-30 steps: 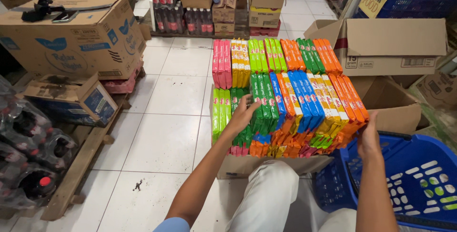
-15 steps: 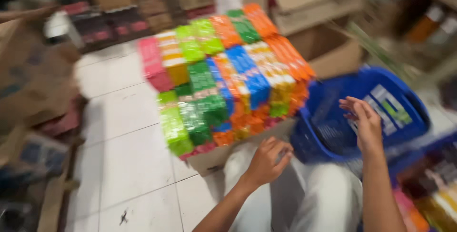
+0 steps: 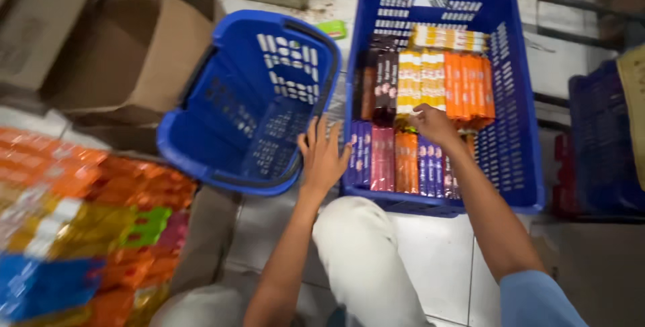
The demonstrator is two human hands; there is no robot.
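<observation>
Inside the blue crate (image 3: pixel 517 132), the right hand (image 3: pixel 433 124) rests fingers-down on the flat packets (image 3: pixel 430 85), gripping nothing I can see. Those packets run lengthwise away from the person. Nearer, the left hand (image 3: pixel 324 156) lies spread on the crate's near-left corner, beside the blue basket (image 3: pixel 248 99).

Shop stockroom or shop floor; white tiled floor (image 3: pixel 437 266); blue plastic crate (image 3: pixel 517 132) at upper right packed with rows of colourful packets (image 3: pixel 430 82); opened cardboard boxes (image 3: pixel 127 58) upper left; blue shopping basket (image 3: pixel 248 99) centre.

White tiled floor (image 3: pixel 430 266), open cardboard boxes (image 3: pixel 127 58) at the left
</observation>
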